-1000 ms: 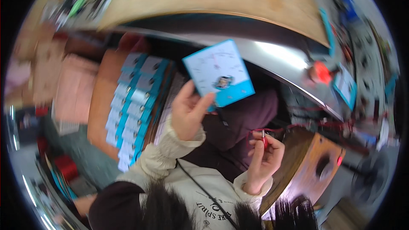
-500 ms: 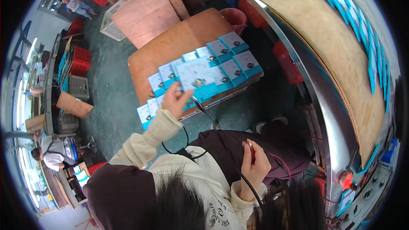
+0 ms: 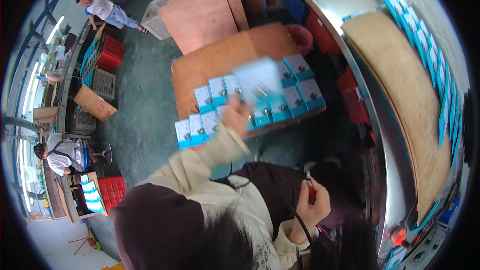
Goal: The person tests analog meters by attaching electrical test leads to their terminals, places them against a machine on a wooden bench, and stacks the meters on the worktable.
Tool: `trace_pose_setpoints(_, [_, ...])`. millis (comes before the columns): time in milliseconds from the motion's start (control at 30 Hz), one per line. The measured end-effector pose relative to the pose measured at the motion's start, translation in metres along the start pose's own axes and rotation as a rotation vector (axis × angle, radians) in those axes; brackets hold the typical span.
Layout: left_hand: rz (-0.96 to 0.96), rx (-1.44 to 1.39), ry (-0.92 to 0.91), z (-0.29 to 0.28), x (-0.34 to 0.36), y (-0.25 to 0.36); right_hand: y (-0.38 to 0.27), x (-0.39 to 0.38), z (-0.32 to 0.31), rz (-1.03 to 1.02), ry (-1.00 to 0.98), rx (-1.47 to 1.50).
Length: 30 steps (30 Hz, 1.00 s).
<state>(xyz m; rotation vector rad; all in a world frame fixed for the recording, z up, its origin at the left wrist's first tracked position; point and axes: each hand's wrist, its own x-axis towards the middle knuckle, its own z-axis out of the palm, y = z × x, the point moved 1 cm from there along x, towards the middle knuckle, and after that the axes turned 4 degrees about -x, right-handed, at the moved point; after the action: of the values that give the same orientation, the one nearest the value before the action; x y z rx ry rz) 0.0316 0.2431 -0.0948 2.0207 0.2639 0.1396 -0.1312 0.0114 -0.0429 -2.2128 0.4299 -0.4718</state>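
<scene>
Left hand [image 3: 237, 116]: centre of frame, blurred, fingers closed on the lower-left edge of 1 blue-and-white panel [image 3: 257, 79]. In view, this panel overlaps 2 rows of similar panels [image 3: 308, 92] on a brown board [image 3: 225, 55]. Right hand [image 3: 316, 206]: lower right, fingers curled around 1 red-handled tool [image 3: 312, 195], metal tip up-frame.

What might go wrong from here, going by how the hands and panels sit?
The blurred blue-and-white panel in the left hand appears over the laid-out panels, so it might knock or scratch them. The front row lies along the edge of the brown board; a bump could tip one off. The red-handled, metal-tipped piece in the right hand might snag clothing near the lap.
</scene>
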Motion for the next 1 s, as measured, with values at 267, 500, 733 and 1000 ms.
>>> trace_pose_setpoints(267, [-0.025, 0.199, 0.505, -0.196, 0.075, -0.201, 0.097, -0.050, -0.078, 0.562, 0.147, -0.028])
trace_pose_setpoints(500, [-0.190, 0.653, 0.202, -0.174, 0.046, -0.223, 0.124, -0.060, -0.092, 0.627, 0.242, -0.196])
trace_pose_setpoints(733, [0.139, 0.871, -0.469, -0.140, 0.061, -0.098, 0.118, -0.067, -0.081, 0.513, 0.259, -0.058])
trace_pose_setpoints(1000, [0.748, -0.567, -0.406, 0.131, 0.108, 0.169, 0.092, -0.054, -0.095, 0.268, 0.406, -0.217])
